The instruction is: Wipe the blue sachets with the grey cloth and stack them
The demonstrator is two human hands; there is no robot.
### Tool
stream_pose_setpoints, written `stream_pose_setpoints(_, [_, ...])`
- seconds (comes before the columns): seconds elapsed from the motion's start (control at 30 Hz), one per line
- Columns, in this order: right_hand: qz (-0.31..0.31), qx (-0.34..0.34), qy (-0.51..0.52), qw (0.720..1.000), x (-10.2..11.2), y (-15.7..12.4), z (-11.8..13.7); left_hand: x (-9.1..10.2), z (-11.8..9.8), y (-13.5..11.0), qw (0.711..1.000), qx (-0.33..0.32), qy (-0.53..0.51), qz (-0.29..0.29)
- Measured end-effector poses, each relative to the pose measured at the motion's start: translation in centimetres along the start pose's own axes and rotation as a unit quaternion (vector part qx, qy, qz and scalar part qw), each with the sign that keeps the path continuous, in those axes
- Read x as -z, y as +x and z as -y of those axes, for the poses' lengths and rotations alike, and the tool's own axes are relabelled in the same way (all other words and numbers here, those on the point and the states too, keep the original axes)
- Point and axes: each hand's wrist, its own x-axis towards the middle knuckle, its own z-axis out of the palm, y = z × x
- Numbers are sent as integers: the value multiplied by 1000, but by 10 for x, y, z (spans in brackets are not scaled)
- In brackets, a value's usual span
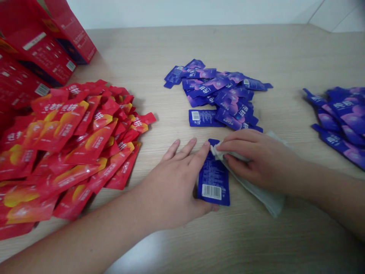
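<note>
A blue sachet (213, 175) lies flat on the table, its printed back and barcode facing up and its narrow neck pointing away from me. Along its left edge, my left hand (182, 182) rests with fingers spread; the index fingertip touches near the neck and the thumb the bottom edge. My right hand (251, 160) pinches a white cloth (265, 194), pressing a bunched corner onto the sachet's upper part. The rest of the cloth trails under that hand onto the table. Just beyond, another blue sachet (203, 118) lies barcode up beside a pile of blue sachets (225, 91).
A large heap of red and yellow sachets (71, 140) covers the left side. Behind it stand several red boxes (48, 49). More blue sachets (345, 118) lie at the far right. The wooden table (142, 49) meets a white wall (185, 13) at the back.
</note>
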Motion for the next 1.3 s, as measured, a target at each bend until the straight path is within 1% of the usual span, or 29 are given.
stream_pose_setpoints(0.07, [27, 23, 67, 997, 4, -3, 20, 1, 0, 0, 1000, 1, -5, 4])
stream_pose_setpoints(0.17, [115, 58, 153, 980, 1, -6, 43, 2, -1, -1, 1000, -1, -1, 19])
stream_pose_setpoints(0.2, [135, 57, 168, 975, -2, -6, 46, 2, -1, -1, 1000, 0, 2, 23])
stream_pose_setpoints(0.27, [144, 46, 178, 972, -8, -2, 43, 2, -1, -1, 999, 10, 4, 31])
stream_pose_setpoints(0.33, [136, 33, 164, 977, -11, 5, 32, 3, -2, 0, 999, 24, 4, 38])
stream_pose_setpoints(0.47, [98, 3, 86, 991, -12, 16, 5, 5, -3, 1, 998, 32, 22, 40])
stream_pose_setpoints(0.57, [48, -36, 51, 997, -15, 15, -13, 4, -7, -2, 998, 8, 49, 33])
stream_pose_setpoints(0.67, [-16, -101, 22, 995, -21, 11, -26, -2, -14, -5, 996, -13, 88, 31])
stream_pose_setpoints(0.77, [-48, -140, 11, 989, -25, 9, -28, -7, -22, -3, 992, -4, 122, 8])
stream_pose_setpoints(0.9, [-57, -142, 9, 988, -27, 11, -24, -7, -34, 2, 988, 19, 146, -37])
stream_pose_setpoints(1.0, [-60, -143, 11, 988, -28, 11, -23, -8, -47, 4, 983, 46, 177, -30])
stream_pose_setpoints(1.1, [-65, -142, 11, 988, -29, 10, -25, -12, -56, 0, 969, 60, 241, -16])
stream_pose_setpoints(1.17, [-69, -141, 13, 988, -31, 9, -25, -12, -56, -2, 963, 75, 256, -24])
stream_pose_setpoints(1.2, [-72, -141, 15, 987, -32, 8, -24, -10, -54, -3, 966, 91, 241, -35])
stream_pose_setpoints(1.3, [-76, -140, 23, 987, -32, 7, -22, 1, -43, -3, 966, 113, 222, -67])
